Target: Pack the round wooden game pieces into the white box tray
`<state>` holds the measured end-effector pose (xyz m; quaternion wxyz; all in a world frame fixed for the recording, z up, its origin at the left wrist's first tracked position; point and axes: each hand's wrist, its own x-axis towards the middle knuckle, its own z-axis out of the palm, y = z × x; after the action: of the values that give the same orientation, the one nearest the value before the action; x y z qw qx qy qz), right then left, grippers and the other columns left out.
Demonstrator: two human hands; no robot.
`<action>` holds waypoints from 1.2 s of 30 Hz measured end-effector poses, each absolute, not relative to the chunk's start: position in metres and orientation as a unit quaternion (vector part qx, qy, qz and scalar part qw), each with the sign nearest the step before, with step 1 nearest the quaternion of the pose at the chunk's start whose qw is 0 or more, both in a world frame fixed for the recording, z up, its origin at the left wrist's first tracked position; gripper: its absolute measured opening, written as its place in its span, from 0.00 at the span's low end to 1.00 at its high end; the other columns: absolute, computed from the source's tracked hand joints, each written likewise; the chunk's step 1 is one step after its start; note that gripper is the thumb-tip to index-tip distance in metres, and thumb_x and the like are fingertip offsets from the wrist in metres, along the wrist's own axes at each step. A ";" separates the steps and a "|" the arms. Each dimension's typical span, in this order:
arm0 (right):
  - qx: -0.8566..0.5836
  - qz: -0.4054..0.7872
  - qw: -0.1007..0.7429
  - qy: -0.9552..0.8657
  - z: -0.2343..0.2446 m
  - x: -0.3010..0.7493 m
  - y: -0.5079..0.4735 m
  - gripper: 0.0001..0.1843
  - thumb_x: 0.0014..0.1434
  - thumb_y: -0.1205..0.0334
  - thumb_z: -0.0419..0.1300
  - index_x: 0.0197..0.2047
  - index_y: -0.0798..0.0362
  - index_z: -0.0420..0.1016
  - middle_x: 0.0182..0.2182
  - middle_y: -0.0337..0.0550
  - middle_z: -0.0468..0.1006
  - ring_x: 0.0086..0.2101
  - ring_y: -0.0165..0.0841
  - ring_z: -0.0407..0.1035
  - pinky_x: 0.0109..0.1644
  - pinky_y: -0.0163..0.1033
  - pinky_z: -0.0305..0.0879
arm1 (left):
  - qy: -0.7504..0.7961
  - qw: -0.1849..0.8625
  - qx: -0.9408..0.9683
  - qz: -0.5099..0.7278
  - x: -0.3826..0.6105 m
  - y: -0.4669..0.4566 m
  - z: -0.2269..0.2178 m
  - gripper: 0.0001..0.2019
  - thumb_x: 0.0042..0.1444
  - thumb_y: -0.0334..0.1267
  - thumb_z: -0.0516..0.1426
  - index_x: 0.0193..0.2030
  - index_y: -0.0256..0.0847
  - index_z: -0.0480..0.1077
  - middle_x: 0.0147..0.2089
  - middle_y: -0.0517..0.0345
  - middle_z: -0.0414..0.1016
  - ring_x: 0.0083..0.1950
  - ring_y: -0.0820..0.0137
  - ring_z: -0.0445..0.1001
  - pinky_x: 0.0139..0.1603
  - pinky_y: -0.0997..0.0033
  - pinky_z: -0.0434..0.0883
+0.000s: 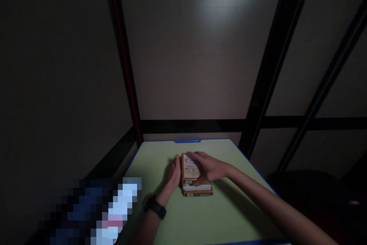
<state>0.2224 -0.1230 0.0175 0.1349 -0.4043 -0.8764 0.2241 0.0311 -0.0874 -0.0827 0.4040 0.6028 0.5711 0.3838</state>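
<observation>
Upper box [188, 171] and lower box [197, 194] sit stacked near the middle of the table [177, 226], the lower one jutting out on the near side. The right hand [205, 168] is clamped on the upper box, thumb at its near edge and fingers bent over the far one. The left hand [174, 172] stands open along the left side of the stack, palm turned inward; whether it presses or only rests just beside, I cannot tell.

Both boxes look like thin card, so they should be light and fairly stiff, with faces that may give a little under a hard squeeze and corners that could dent. If the printed face is glossy, it may slide on the box below. Opposite edges look like the best hold, since they resist pinching better than the broad top; the left palm makes a handy stop.

Their shape is flat and oblong: pale tops, orange-brown borders, dark lettering on the upper one. A black watch [155, 207] circles the left wrist. The tabletop is smooth, matte and pale green, rimmed with a blue edge [255, 166]. Past it rises a flat grey panel [195, 77], faintly woven in look, catching a soft glare and framed by dark strips [193, 125].
</observation>
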 end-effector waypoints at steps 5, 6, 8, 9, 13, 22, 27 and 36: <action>-0.427 0.241 0.214 -0.845 0.028 0.278 -0.134 0.61 0.43 0.47 0.72 0.73 0.56 0.48 0.68 0.58 0.55 0.65 0.51 0.52 0.69 0.53 0.45 | 0.564 0.415 0.577 0.420 0.033 -0.081 -0.096 0.38 0.65 0.60 0.33 0.55 0.34 0.72 0.58 0.43 0.76 0.59 0.60 0.73 0.60 0.65 0.66; -0.443 0.250 0.208 -0.835 0.023 0.293 -0.138 0.62 0.42 0.48 0.72 0.73 0.57 0.47 0.68 0.58 0.54 0.65 0.50 0.51 0.70 0.53 0.45 | 0.560 0.417 0.576 0.424 0.034 -0.080 -0.098 0.38 0.66 0.60 0.33 0.56 0.34 0.71 0.58 0.42 0.76 0.59 0.61 0.73 0.60 0.66 0.66; -0.481 0.279 0.187 -0.810 0.006 0.322 -0.146 0.63 0.40 0.51 0.72 0.73 0.60 0.48 0.68 0.60 0.54 0.65 0.51 0.51 0.70 0.51 0.44 | 0.556 0.422 0.573 0.430 0.036 -0.080 -0.101 0.37 0.65 0.60 0.33 0.55 0.34 0.71 0.57 0.43 0.76 0.58 0.61 0.74 0.60 0.66 0.66; -0.498 0.293 0.175 -0.797 -0.005 0.334 -0.150 0.64 0.39 0.51 0.73 0.73 0.61 0.48 0.68 0.61 0.54 0.65 0.52 0.51 0.70 0.51 0.44 | 0.556 0.424 0.570 0.431 0.036 -0.081 -0.101 0.37 0.65 0.60 0.33 0.55 0.34 0.71 0.57 0.43 0.76 0.58 0.61 0.74 0.60 0.66 0.66; -0.522 0.317 0.144 -0.779 -0.037 0.364 -0.163 0.64 0.37 0.48 0.73 0.72 0.61 0.52 0.66 0.61 0.57 0.65 0.52 0.53 0.70 0.51 0.46 | 0.571 0.422 0.567 0.417 0.037 -0.084 -0.099 0.37 0.65 0.60 0.33 0.54 0.36 0.72 0.56 0.44 0.77 0.58 0.61 0.74 0.60 0.65 0.66; -0.481 0.270 0.051 -0.832 -0.004 0.282 -0.142 0.64 0.41 0.38 0.71 0.74 0.47 0.45 0.73 0.55 0.39 0.70 0.56 0.29 0.70 0.63 0.33 | 0.559 0.438 0.529 0.465 0.039 -0.077 -0.107 0.37 0.62 0.63 0.36 0.50 0.35 0.74 0.53 0.42 0.78 0.55 0.57 0.74 0.59 0.61 0.66; -0.432 0.238 -0.035 -0.869 -0.006 0.223 -0.116 0.73 0.32 0.42 0.75 0.74 0.49 0.43 0.70 0.62 0.49 0.67 0.62 0.42 0.68 0.63 0.40 | 0.530 0.466 0.490 0.512 0.038 -0.074 -0.110 0.39 0.58 0.68 0.39 0.46 0.35 0.74 0.50 0.39 0.78 0.53 0.54 0.75 0.57 0.59 0.67; -0.425 0.245 0.070 -0.868 -0.009 0.225 -0.109 0.63 0.36 0.52 0.73 0.72 0.55 0.51 0.56 0.55 0.63 0.56 0.51 0.59 0.63 0.51 0.56 | 0.471 0.565 0.394 0.551 0.046 -0.078 -0.100 0.38 0.49 0.74 0.48 0.39 0.36 0.73 0.42 0.46 0.79 0.51 0.55 0.74 0.53 0.62 0.68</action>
<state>0.2254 -0.1089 -0.0091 0.0698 -0.4253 -0.8684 0.2452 0.0457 -0.0781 -0.1004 0.5651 0.3942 0.4713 0.5506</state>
